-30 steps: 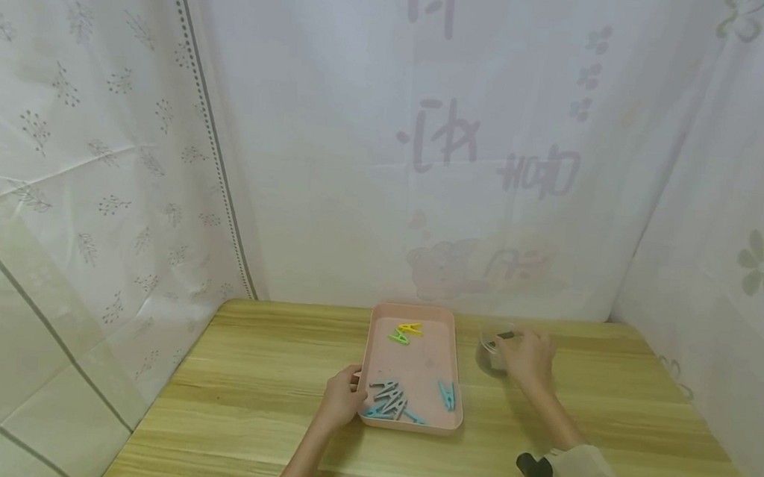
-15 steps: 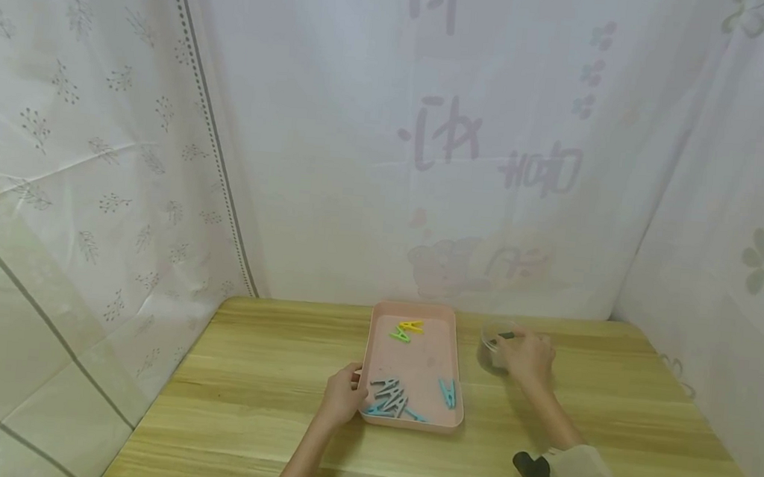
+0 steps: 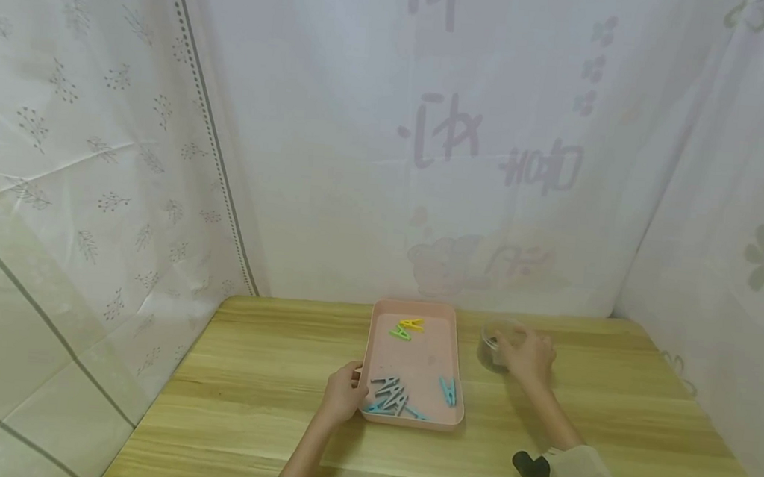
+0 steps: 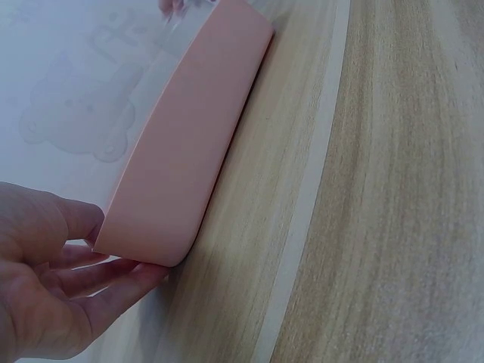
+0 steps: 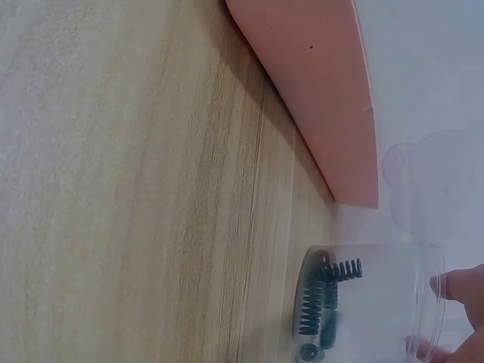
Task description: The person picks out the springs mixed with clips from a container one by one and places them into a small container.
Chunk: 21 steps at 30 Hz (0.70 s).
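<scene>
My left hand [image 3: 344, 394] grips the left edge of a pink tray [image 3: 413, 357], thumb at the rim and fingers under the corner in the left wrist view. Inside lie plastic clothespins: a yellow one [image 3: 411, 324], a green one [image 3: 401, 333], a blue one [image 3: 447, 391] at right, and several grey and blue ones near the front left. To the tray's right stands a clear plastic cup [image 3: 490, 358]. Several dark coil springs [image 5: 311, 306] sit at its bottom, one tilted on top. My right hand [image 3: 530, 359] is at the cup's mouth, fingertips apart, holding no visible spring.
A wooden table [image 3: 263, 379] carries everything. Behind it hangs a pale printed curtain [image 3: 332, 190], with patterned fabric [image 3: 91, 171] along the left side. Black wrist gear [image 3: 531, 467] sits by the right sleeve.
A dark spring pinched in my right fingers over the cup earlier is gone from them now. The left hand and tray have stayed in place; the head view has shifted slightly.
</scene>
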### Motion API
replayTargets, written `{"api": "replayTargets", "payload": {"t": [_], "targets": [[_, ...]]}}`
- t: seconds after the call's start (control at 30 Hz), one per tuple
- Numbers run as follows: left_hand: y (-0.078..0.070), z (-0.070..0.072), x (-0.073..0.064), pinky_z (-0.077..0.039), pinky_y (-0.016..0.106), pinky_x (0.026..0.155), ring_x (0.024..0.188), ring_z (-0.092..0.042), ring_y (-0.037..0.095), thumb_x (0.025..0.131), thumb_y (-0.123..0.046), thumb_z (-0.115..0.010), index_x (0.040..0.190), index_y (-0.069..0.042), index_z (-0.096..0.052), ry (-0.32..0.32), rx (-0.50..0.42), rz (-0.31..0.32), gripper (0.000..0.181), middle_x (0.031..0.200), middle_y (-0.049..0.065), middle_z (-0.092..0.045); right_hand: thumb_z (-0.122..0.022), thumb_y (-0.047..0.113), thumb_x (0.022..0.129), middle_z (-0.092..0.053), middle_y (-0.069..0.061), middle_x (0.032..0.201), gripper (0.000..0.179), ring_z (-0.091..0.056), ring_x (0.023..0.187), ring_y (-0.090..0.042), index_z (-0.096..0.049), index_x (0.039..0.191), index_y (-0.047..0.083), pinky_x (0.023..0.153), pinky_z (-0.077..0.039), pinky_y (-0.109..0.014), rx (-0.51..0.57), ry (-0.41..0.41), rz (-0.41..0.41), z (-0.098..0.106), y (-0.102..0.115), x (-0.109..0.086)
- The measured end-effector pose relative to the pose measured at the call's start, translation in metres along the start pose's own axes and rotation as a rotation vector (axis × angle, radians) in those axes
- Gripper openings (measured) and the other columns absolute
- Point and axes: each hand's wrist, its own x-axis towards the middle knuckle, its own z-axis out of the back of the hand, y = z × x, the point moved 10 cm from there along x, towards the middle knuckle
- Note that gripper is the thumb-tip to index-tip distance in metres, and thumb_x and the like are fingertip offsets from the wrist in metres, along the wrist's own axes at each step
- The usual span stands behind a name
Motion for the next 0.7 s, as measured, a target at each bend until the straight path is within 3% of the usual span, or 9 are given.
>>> {"api": "replayTargets", "payload": {"t": [0.37, 0.57, 0.7], "targets": [[0.001, -0.003, 0.000, -0.060, 0.045, 0.076, 0.102, -0.065, 0.047, 0.088, 0.010, -0.058, 0.133, 0.014, -0.052, 0.017, -0.003, 0.010, 0.046, 0.110, 0.030, -0.065, -0.065, 0.032, 0.097, -0.041, -0.040, 0.140, 0.062, -0.030, 0.130, -0.057, -0.048, 0.138, -0.012, 0.101, -0.032, -0.069, 0.034, -0.004, -0.025, 0.006, 0.000, -0.006], [0.001, -0.003, -0.001, -0.060, 0.046, 0.077, 0.103, -0.065, 0.048, 0.088, 0.010, -0.057, 0.133, 0.015, -0.052, 0.014, -0.007, 0.006, 0.046, 0.111, 0.032, -0.064, -0.067, 0.030, 0.096, -0.047, -0.038, 0.137, 0.060, -0.034, 0.128, -0.054, -0.049, 0.137, -0.011, 0.103, -0.030, -0.067, 0.017, -0.041, 0.044, 0.009, 0.003, -0.011], [0.001, -0.001, -0.003, -0.060, 0.046, 0.077, 0.103, -0.065, 0.046, 0.089, 0.009, -0.058, 0.133, 0.015, -0.052, 0.014, -0.014, 0.012, 0.045, 0.109, 0.029, -0.065, -0.066, 0.032, 0.097, -0.044, -0.038, 0.139, 0.064, -0.032, 0.129, -0.054, -0.045, 0.140, -0.011, 0.102, -0.034, -0.069, 0.006, -0.022, 0.063, 0.008, 0.004, -0.017]]}}
